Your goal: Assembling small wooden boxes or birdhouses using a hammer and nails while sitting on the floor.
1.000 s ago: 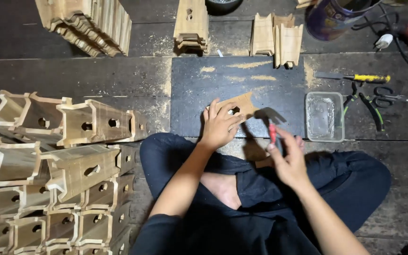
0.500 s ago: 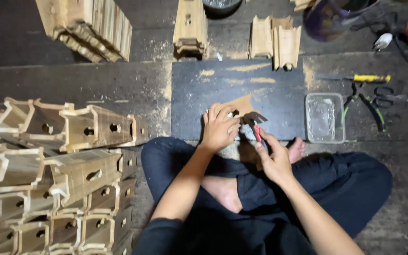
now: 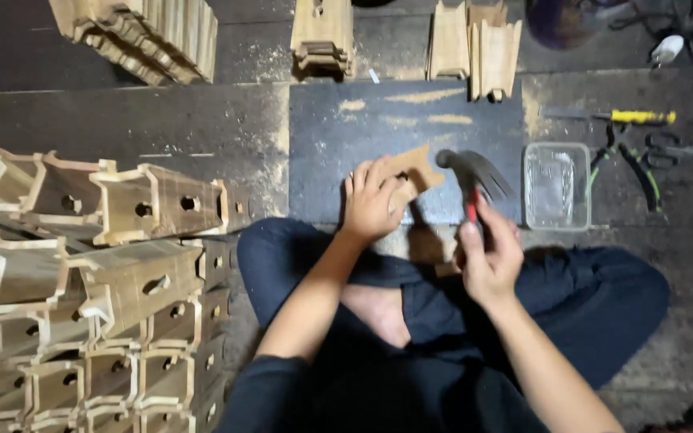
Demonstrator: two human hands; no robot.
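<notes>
Right hand [image 3: 489, 258] clamped on hammer [image 3: 475, 172], head lifted off wood piece [image 3: 412, 172] since earlier; left hand [image 3: 372, 200] still pressing piece onto dark mat [image 3: 346, 136].

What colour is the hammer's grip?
Red, on the hammer in the right hand; head view.

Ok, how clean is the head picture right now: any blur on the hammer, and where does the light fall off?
Head view: the hammer head is smeared by motion blur, while the left hand on the wooden piece reads sharper; light is strongest on the dark mat and the stacked wooden boxes; the top corners sink into shadow; the clear plastic container shows mild glare.
</notes>
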